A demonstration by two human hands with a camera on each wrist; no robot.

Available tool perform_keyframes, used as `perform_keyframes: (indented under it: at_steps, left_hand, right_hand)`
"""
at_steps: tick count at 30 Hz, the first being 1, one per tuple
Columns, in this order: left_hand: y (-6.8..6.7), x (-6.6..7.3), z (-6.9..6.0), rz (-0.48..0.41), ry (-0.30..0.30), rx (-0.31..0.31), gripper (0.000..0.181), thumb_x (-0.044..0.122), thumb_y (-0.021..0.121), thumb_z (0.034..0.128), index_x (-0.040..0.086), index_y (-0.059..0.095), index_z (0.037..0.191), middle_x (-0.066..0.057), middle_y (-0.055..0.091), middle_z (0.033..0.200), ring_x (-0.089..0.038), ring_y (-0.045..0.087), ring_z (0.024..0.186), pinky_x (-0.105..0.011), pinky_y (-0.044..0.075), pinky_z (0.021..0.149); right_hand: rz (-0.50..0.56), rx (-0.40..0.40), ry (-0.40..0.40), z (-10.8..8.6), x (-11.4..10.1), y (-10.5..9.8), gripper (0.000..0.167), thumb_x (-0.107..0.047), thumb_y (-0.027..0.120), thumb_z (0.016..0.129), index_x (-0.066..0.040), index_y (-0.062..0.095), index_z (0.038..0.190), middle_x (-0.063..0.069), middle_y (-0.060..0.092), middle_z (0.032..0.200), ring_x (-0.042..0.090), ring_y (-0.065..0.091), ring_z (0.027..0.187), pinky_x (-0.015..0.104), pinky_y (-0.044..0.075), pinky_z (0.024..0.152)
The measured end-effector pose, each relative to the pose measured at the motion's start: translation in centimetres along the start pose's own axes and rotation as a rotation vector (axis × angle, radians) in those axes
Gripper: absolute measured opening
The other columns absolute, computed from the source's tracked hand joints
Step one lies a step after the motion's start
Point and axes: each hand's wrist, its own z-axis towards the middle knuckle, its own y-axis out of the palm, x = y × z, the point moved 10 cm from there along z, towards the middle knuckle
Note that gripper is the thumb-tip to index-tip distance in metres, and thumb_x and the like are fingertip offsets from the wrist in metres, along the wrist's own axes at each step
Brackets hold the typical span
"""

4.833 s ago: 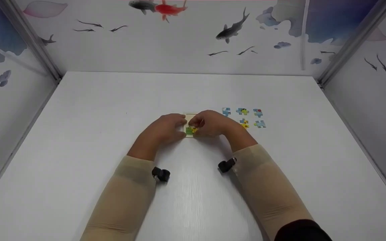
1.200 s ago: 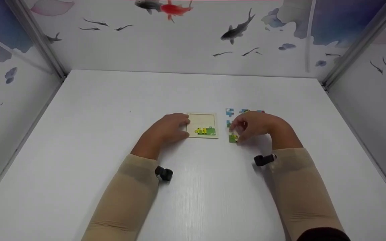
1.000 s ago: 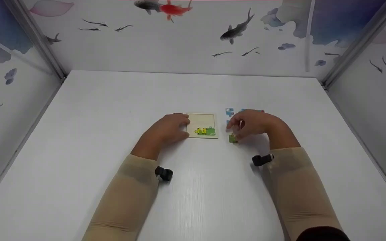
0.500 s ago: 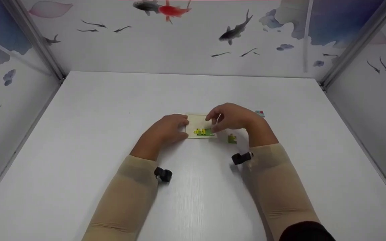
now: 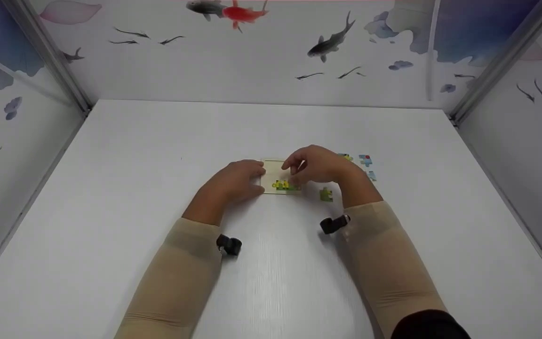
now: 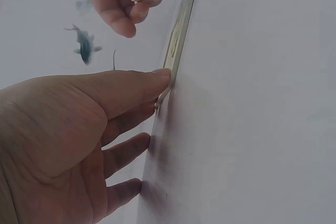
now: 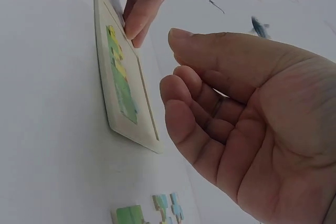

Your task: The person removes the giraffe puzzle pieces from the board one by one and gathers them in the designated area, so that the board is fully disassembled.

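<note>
A small square wooden puzzle tray point(image 5: 272, 170) lies on the white table. Joined green and yellow puzzle pieces point(image 7: 122, 85) sit along its near side. My left hand point(image 5: 239, 181) holds the tray's left side, thumb at the near corner and fingers at the far one. Over the tray's right half is my right hand point(image 5: 315, 165), thumb and fingertips drawn together. A pale sliver of a puzzle piece point(image 6: 135, 2) shows at its thumb tip in the left wrist view; the rest is hidden by the fingers. A green loose piece point(image 5: 326, 194) lies right of the tray.
Several loose pieces lie beyond my right wrist, among them a blue one with a red spot point(image 5: 365, 160) and a yellow one point(image 5: 346, 157); the right arm hides others. Printed white walls point(image 5: 252, 70) enclose the table point(image 5: 158, 141) at the back and sides.
My right hand has gone from the loose pieces leftward to above the tray, and slightly further left since half a second ago. The left hand stays at the tray's left side.
</note>
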Motion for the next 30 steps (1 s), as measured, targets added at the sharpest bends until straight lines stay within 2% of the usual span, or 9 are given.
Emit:
perform_keyframes:
  at_steps: [8, 14, 18, 30]
  left_hand:
    - [0.0, 0.1, 0.0, -0.001, 0.02, 0.004, 0.057, 0.031, 0.067, 0.1042, 0.018, 0.054, 0.158, 0.005, 0.042, 0.172, -0.023, 0.031, 0.165, -0.045, 0.026, 0.136]
    - [0.0, 0.1, 0.1, 0.018, 0.03, 0.008, 0.056, 0.031, 0.066, 0.1046, 0.018, 0.055, 0.158, 0.005, 0.042, 0.172, -0.023, 0.032, 0.164, -0.045, 0.027, 0.136]
    - [0.0, 0.0, 0.2, 0.009, 0.026, 0.011, 0.057, 0.032, 0.067, 0.1043, 0.019, 0.055, 0.158, 0.005, 0.042, 0.172, -0.022, 0.032, 0.165, -0.045, 0.027, 0.136]
    - [-0.2, 0.3, -0.1, -0.002, 0.017, 0.014, 0.056, 0.029, 0.069, 0.1036, 0.017, 0.056, 0.157, 0.004, 0.044, 0.172, -0.022, 0.033, 0.164, -0.045, 0.028, 0.136]
  right_hand:
    - [-0.036, -0.041, 0.017, 0.7, 0.2, 1.7, 0.028, -0.016, 0.081, 0.093, -0.024, 0.078, 0.12, 0.001, 0.073, 0.108, 0.02, 0.064, 0.097, 0.034, 0.054, 0.081]
    - [-0.076, -0.029, 0.043, 0.7, 0.1, 2.0, 0.029, -0.013, 0.081, 0.092, -0.028, 0.078, 0.116, -0.002, 0.074, 0.119, 0.023, 0.065, 0.111, 0.041, 0.057, 0.095]
    - [-0.11, -0.039, 0.047, 0.7, -0.2, 2.3, 0.03, -0.009, 0.081, 0.092, -0.027, 0.078, 0.117, -0.001, 0.074, 0.12, 0.024, 0.065, 0.114, 0.043, 0.056, 0.101]
    - [-0.17, -0.038, 0.051, 0.5, -0.8, 2.6, 0.036, -0.01, 0.082, 0.09, -0.025, 0.078, 0.121, 0.0, 0.073, 0.118, 0.024, 0.064, 0.11, 0.041, 0.058, 0.097]
